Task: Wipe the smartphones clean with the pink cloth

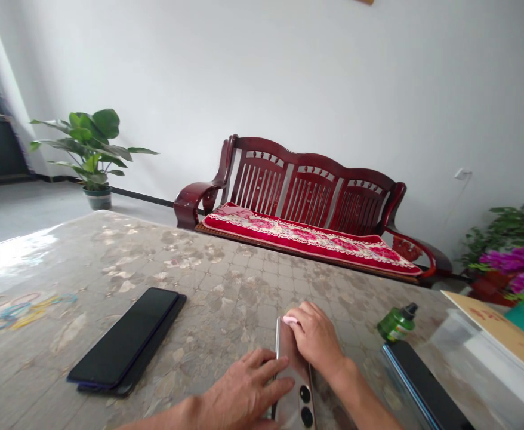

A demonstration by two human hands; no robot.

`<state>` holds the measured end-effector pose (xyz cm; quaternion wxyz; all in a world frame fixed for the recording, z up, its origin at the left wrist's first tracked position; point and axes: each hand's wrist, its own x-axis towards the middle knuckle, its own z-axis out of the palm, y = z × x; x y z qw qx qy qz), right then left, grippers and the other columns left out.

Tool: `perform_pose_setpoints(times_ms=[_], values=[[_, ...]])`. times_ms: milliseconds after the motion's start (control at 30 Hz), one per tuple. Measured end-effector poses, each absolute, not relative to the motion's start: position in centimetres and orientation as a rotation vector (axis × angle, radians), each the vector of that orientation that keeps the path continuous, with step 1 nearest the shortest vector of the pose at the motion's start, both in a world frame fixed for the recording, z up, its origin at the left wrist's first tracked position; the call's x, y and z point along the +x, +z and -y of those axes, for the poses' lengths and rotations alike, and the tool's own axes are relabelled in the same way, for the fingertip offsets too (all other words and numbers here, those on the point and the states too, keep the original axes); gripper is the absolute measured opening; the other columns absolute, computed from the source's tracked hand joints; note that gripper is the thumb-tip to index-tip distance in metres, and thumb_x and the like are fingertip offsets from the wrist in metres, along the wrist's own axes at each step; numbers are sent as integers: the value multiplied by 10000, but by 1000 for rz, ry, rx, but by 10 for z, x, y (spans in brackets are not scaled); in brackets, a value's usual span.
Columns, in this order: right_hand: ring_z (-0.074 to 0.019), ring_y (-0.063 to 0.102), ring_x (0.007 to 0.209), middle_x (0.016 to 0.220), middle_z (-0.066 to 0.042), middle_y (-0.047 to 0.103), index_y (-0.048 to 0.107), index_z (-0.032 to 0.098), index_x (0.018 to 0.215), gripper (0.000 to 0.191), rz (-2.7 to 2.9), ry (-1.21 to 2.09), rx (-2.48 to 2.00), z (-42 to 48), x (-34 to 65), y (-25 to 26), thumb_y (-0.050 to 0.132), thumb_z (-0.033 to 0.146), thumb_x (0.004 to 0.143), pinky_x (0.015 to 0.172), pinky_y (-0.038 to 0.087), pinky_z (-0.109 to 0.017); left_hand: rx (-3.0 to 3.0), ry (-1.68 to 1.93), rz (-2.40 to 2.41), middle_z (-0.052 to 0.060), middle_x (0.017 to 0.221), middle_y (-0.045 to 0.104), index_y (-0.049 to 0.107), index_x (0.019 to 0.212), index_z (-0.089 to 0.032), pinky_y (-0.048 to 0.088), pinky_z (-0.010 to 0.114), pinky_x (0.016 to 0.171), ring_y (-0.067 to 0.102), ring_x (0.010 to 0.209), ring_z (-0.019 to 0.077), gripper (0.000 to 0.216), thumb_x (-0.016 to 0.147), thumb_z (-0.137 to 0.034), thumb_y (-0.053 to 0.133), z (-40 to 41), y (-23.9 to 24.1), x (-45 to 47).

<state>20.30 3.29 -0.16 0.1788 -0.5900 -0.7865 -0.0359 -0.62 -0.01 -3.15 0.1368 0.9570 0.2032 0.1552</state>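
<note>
A shiny pinkish-silver smartphone (294, 373) lies back side up at the table's near edge, its round black camera lenses towards me. My left hand (248, 385) comes from the left, with its fingers laid across the phone's back and against its left edge, holding it. At the far end of the phone, the curled fingers of my right hand (316, 337) press a small pale pink piece (290, 320), cloth-like, against the back. Most of that piece is hidden under the fingers.
Left, a dark phone (125, 340) rests on another dark flat thing, beside coloured rubber bands (24, 312). Right are a green bottle (397, 323), a blue-edged phone (427, 385) and a clear plastic box (472, 352). A red wooden bench (309, 185) stands beyond the patterned tabletop (226, 286).
</note>
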Motion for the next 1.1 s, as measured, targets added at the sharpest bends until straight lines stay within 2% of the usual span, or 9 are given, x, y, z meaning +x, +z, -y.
perform_pose_setpoints(times_ms=[400, 667, 933, 1100], values=[[-157, 564, 862, 866, -6, 592, 613, 236, 836, 184, 2326, -31, -1532, -20, 205, -2, 489, 150, 942, 767, 383, -255, 2780, 409, -600, 66, 1405, 491, 438, 1345, -261, 425, 424, 1006, 473, 1188, 298, 580, 844, -430, 676, -1, -30, -6], [-168, 570, 848, 868, -17, 604, 609, 233, 830, 220, 2241, -133, -1671, -32, 201, -4, 452, 171, 972, 755, 379, -268, 2797, 425, -579, 64, 1384, 505, 457, 1317, -257, 432, 426, 1000, 475, 1185, 296, 520, 871, -444, 646, -2, -34, -7], [-142, 581, 829, 852, 3, 590, 604, 239, 819, 216, 2318, 1, -1609, -17, 204, -3, 463, 144, 952, 736, 380, -234, 2761, 416, -597, 43, 1340, 533, 469, 1289, -257, 426, 401, 1007, 487, 1159, 277, 529, 829, -387, 696, -1, -26, -5], [-149, 586, 805, 851, -9, 609, 626, 237, 824, 232, 2274, -76, -1689, -28, 201, -1, 458, 186, 975, 719, 385, -242, 2780, 416, -598, 56, 1360, 521, 480, 1287, -251, 443, 411, 986, 488, 1162, 286, 491, 858, -407, 662, 0, -26, -5]])
